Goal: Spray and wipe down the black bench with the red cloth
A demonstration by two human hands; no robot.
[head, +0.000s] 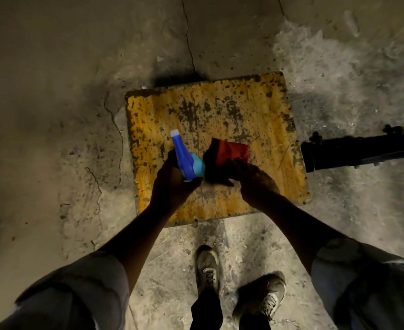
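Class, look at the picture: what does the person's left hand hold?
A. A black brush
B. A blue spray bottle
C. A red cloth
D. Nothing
B: the left hand grips a blue spray bottle above the worn yellow board, while the right hand holds the red cloth.

Head cam (wide-angle), looking straight down, near hands, floor (pixel 53 115) filling bkgd
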